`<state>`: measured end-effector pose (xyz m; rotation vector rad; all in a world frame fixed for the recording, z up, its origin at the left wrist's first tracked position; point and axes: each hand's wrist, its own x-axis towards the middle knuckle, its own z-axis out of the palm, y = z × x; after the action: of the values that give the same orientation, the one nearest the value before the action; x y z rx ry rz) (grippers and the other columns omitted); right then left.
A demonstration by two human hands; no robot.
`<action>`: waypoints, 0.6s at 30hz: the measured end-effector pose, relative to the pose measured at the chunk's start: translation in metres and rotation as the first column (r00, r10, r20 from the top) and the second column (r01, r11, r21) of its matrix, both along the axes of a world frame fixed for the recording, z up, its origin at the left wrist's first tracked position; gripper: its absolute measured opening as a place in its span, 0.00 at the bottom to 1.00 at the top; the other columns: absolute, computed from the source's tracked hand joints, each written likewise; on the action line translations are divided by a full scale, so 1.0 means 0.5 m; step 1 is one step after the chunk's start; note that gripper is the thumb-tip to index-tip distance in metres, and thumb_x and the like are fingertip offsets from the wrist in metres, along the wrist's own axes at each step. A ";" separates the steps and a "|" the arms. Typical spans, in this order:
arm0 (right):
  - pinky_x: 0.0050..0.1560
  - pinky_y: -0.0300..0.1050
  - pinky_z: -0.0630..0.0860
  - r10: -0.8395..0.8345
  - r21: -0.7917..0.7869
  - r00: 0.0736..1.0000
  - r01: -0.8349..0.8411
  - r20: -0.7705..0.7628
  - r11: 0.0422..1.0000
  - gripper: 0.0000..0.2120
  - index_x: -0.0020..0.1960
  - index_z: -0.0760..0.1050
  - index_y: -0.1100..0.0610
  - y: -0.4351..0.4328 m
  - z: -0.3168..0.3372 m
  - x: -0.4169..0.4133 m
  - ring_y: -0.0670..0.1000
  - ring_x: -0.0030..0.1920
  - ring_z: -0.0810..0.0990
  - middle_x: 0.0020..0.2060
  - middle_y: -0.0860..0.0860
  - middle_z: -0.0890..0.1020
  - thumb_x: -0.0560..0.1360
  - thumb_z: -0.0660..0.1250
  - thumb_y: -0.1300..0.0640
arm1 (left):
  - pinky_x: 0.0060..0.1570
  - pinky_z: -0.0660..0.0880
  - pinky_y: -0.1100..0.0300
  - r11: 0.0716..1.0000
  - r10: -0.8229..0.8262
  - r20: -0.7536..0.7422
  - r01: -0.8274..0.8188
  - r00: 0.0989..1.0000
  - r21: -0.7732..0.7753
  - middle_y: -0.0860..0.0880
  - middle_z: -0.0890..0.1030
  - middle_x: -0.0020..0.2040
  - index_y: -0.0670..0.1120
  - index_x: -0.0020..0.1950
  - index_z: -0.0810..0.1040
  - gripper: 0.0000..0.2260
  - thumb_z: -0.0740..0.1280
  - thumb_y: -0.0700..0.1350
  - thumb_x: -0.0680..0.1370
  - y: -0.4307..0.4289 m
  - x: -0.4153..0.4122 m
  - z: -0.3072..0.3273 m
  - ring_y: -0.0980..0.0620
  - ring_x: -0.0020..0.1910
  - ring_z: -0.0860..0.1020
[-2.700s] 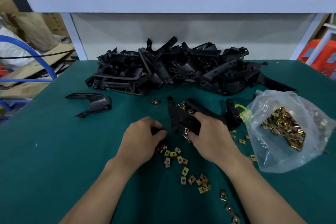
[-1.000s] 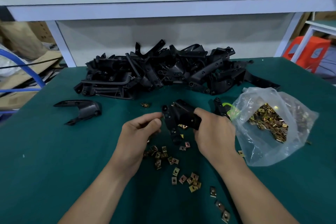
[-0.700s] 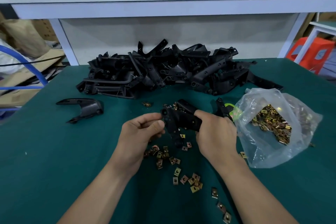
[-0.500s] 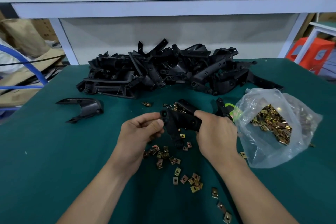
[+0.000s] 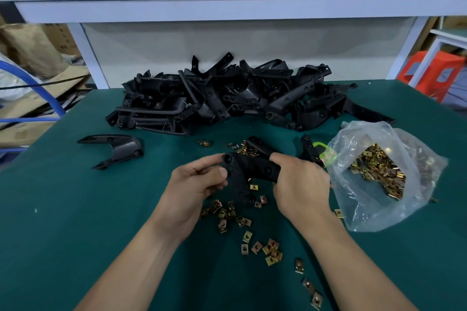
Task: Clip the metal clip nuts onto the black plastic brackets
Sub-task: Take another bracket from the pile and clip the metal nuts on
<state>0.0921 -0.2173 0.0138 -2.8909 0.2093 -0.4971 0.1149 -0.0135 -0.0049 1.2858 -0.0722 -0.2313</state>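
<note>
Left hand pinches one end of a black bracket; I cannot tell if a nut is in its fingers. Right hand wraps round the other end. Loose clip nuts lie on the green table under them, more in the bag. The big pile of brackets behind looks undone, so lots is left.

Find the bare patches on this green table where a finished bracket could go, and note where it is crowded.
Bare table lies left of the left hand, below the lone bracket, and near right below the bag. Crowded: the heap behind, loose nuts beside the right hand.
</note>
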 end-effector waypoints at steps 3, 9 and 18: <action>0.34 0.44 0.56 0.002 -0.010 1.000 -0.002 0.015 1.000 0.17 0.49 0.78 0.47 -0.002 0.000 -0.002 0.51 0.30 0.68 0.26 0.45 0.68 0.69 0.67 0.68 | 0.46 0.77 0.65 1.000 -0.012 0.009 0.011 1.000 0.018 0.47 0.85 0.48 0.48 0.57 0.88 0.11 0.73 0.39 0.77 -0.002 0.000 -0.001 0.55 0.42 0.79; 0.33 0.44 0.54 0.049 -0.002 0.997 -0.049 0.068 0.999 0.15 0.40 0.78 0.50 0.004 0.004 -0.008 0.43 0.25 0.57 0.22 0.43 0.62 0.68 0.65 0.70 | 0.50 0.78 0.58 0.998 0.047 -0.035 -0.045 0.998 0.049 0.45 0.83 0.43 0.49 0.55 0.88 0.12 0.77 0.40 0.73 0.003 0.002 -0.006 0.52 0.41 0.80; 0.37 0.46 0.62 0.054 -0.067 0.997 -0.050 0.061 0.996 0.20 0.39 0.68 0.49 0.019 -0.001 -0.010 0.46 0.24 0.57 0.23 0.44 0.60 0.63 0.64 0.74 | 0.44 0.80 0.63 0.993 0.115 0.015 -0.115 0.993 0.038 0.41 0.87 0.46 0.43 0.59 0.83 0.17 0.77 0.38 0.71 0.005 0.000 0.005 0.50 0.42 0.83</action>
<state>0.0872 -0.2076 0.0133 -2.9302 0.1094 -0.5953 0.1151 -0.0111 -0.0025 1.3252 -0.0047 -0.1260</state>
